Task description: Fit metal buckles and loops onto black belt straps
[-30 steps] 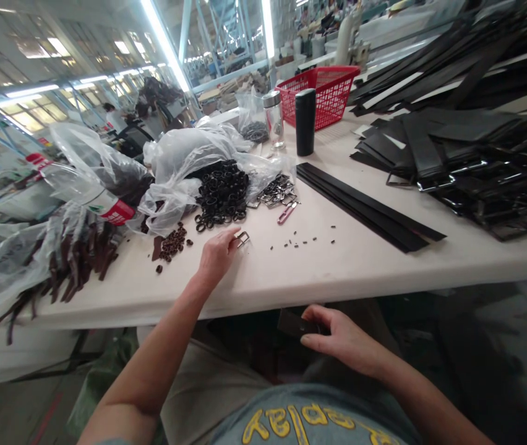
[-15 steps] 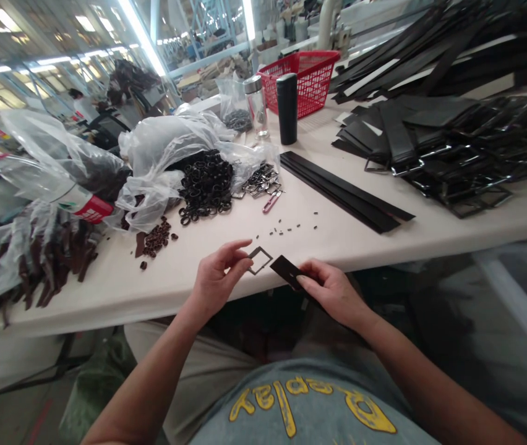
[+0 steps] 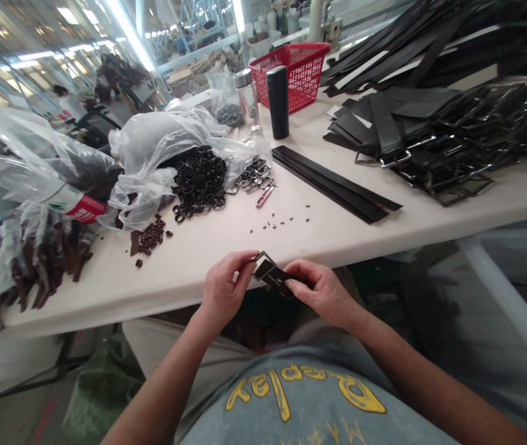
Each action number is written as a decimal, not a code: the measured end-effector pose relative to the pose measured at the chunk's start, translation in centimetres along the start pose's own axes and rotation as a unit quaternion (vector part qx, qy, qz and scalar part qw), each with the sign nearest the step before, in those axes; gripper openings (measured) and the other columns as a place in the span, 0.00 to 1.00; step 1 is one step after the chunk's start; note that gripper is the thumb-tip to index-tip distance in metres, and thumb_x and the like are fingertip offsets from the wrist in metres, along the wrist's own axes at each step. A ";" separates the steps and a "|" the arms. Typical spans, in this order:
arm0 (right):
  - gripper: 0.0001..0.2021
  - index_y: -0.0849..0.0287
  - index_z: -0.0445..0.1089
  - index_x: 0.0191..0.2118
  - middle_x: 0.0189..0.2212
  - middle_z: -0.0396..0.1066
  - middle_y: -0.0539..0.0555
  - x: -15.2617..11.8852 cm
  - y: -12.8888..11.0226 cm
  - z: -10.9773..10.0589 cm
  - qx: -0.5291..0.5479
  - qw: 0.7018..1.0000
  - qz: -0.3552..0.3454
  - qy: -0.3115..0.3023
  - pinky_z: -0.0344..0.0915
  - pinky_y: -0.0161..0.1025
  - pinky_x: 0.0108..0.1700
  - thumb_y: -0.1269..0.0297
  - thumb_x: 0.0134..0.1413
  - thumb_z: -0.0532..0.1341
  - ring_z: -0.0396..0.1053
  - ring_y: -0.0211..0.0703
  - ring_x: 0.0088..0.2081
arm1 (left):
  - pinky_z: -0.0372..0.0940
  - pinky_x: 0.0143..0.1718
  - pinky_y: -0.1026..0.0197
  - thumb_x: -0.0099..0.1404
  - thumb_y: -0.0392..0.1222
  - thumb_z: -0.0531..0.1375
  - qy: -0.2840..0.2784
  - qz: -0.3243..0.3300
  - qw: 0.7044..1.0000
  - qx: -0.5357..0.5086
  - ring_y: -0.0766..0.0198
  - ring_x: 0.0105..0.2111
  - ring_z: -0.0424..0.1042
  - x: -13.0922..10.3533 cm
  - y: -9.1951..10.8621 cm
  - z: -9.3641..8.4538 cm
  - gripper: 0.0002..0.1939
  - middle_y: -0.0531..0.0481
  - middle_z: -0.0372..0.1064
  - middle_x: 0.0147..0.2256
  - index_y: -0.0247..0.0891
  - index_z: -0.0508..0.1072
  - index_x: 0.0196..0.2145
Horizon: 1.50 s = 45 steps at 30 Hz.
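Between finger and thumb, my left hand (image 3: pixel 227 283) pinches a rectangular metal belt buckle (image 3: pixel 263 257) by its left side. My right hand (image 3: pixel 320 289) is closed on the end of a black belt strap (image 3: pixel 278 275), its thumb on top near a small slot. The strap's end meets the buckle frame; whether it passes through cannot be told. Both hands are just in front of the table's front edge, above my lap. Several tiny metal pieces (image 3: pixel 273 224) lie scattered on the table beyond them.
Black straps (image 3: pixel 333 184) lie beyond my right hand, with a large pile of buckled belts (image 3: pixel 449 142) further right. Black loops (image 3: pixel 199 182), brown loops (image 3: pixel 151 236) and plastic bags (image 3: pixel 152 139) cover the left. A dark tumbler (image 3: pixel 278 102) and red basket (image 3: pixel 310 77) stand behind.
The strap and the buckle, apart half a second ago, now meet. My hands have come closer together, and the camera view has shifted slightly.
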State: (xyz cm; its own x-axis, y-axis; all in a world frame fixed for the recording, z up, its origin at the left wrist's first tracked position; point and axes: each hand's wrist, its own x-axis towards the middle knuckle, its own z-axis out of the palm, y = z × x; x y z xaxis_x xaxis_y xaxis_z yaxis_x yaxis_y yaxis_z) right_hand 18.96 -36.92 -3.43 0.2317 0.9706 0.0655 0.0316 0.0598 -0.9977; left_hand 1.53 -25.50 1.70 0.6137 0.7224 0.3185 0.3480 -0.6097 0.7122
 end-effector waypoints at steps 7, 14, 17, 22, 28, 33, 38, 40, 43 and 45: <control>0.04 0.59 0.71 0.33 0.27 0.71 0.48 -0.2 0.2 0.5 0.033 0.999 0.004 0.008 0.66 0.34 0.33 0.66 0.52 0.60 0.67 0.36 0.29 | 0.67 0.32 0.67 0.60 0.47 0.67 -0.058 -0.264 0.892 -0.362 0.70 0.27 0.71 -0.6 -1.0 1.6 0.12 0.52 0.76 0.31 0.39 0.79 0.39; 0.06 0.59 0.71 0.34 0.28 0.73 0.49 0.0 0.3 0.8 0.057 0.998 0.031 0.014 0.67 0.35 0.34 0.63 0.51 0.61 0.69 0.37 0.30 | 0.65 0.29 0.68 0.48 0.44 0.74 -0.059 -0.352 0.812 -0.461 0.71 0.26 0.70 -1.1 -0.8 3.1 0.17 0.52 0.77 0.33 0.39 0.80 0.37; 0.07 0.60 0.72 0.35 0.29 0.74 0.50 0.2 0.3 0.8 0.055 0.998 0.038 -0.014 0.68 0.35 0.36 0.63 0.51 0.62 0.70 0.38 0.31 | 0.65 0.31 0.67 0.49 0.47 0.73 -0.067 -0.346 0.823 -0.446 0.70 0.27 0.70 -1.4 -0.9 3.6 0.17 0.52 0.77 0.32 0.39 0.80 0.36; 0.09 0.61 0.75 0.37 0.31 0.75 0.50 0.5 0.5 0.2 0.023 0.996 0.062 -0.057 0.66 0.36 0.38 0.64 0.51 0.62 0.70 0.39 0.32 | 0.64 0.32 0.66 0.51 0.48 0.72 -0.057 -0.334 0.838 -0.428 0.68 0.28 0.70 -1.9 -1.9 4.3 0.14 0.52 0.78 0.31 0.39 0.80 0.34; 0.10 0.61 0.77 0.37 0.30 0.75 0.50 0.5 0.2 -0.5 -0.021 0.990 0.073 -0.115 0.64 0.37 0.37 0.61 0.53 0.62 0.69 0.41 0.33 | 0.64 0.31 0.66 0.54 0.49 0.71 -0.034 -0.297 0.873 -0.384 0.68 0.27 0.69 -2.2 -1.7 4.5 0.12 0.53 0.77 0.30 0.39 0.79 0.32; 0.13 0.61 0.75 0.31 0.25 0.70 0.48 0.5 -0.3 0.1 -0.020 0.993 0.079 -0.086 0.60 0.35 0.32 0.55 0.53 0.62 0.64 0.38 0.29 | 0.65 0.35 0.65 0.57 0.47 0.69 -0.045 -0.267 0.901 -0.338 0.66 0.30 0.70 -2.2 -1.3 4.1 0.09 0.52 0.77 0.31 0.39 0.79 0.31; 0.16 0.61 0.72 0.28 0.23 0.67 0.49 0.0 -0.4 0.5 -0.035 0.994 0.072 -0.075 0.57 0.34 0.29 0.52 0.57 0.61 0.61 0.37 0.27 | 0.66 0.34 0.63 0.57 0.47 0.67 -0.097 -0.290 0.848 -0.434 0.64 0.29 0.71 -3.0 -1.8 3.4 0.10 0.51 0.75 0.28 0.38 0.79 0.32; 0.15 0.60 0.71 0.27 0.22 0.66 0.48 -0.2 -0.2 0.6 -0.064 0.994 0.057 -0.067 0.56 0.33 0.28 0.53 0.57 0.61 0.60 0.37 0.27 | 0.67 0.35 0.62 0.55 0.49 0.68 -0.103 -0.291 0.832 -0.461 0.63 0.30 0.72 -3.2 -1.6 3.3 0.13 0.49 0.76 0.31 0.38 0.80 0.35; 0.15 0.60 0.69 0.25 0.22 0.66 0.48 -0.2 0.1 0.8 -0.113 0.992 0.022 -0.043 0.56 0.34 0.29 0.56 0.58 0.60 0.60 0.37 0.27 | 0.68 0.39 0.61 0.53 0.48 0.71 -0.081 -0.263 0.871 -0.406 0.62 0.34 0.74 -3.2 -0.8 3.6 0.14 0.48 0.78 0.34 0.38 0.80 0.36; 0.15 0.60 0.70 0.26 0.23 0.66 0.48 -0.2 0.1 0.9 -0.124 0.991 0.015 -0.044 0.57 0.34 0.30 0.55 0.59 0.59 0.61 0.38 0.28 | 0.68 0.41 0.62 0.52 0.47 0.72 -0.062 -0.256 0.891 -0.370 0.62 0.35 0.74 -3.1 -0.4 3.8 0.13 0.49 0.78 0.34 0.38 0.80 0.33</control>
State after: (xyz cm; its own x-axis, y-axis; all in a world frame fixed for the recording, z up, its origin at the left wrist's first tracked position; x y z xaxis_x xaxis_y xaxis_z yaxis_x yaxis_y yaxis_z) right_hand 18.08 -36.88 -3.59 0.1510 0.9883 0.0235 0.2662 -0.0177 -0.9638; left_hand 2.18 -28.69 -1.96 0.5986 0.7744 -0.2051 0.0699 0.2046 0.9763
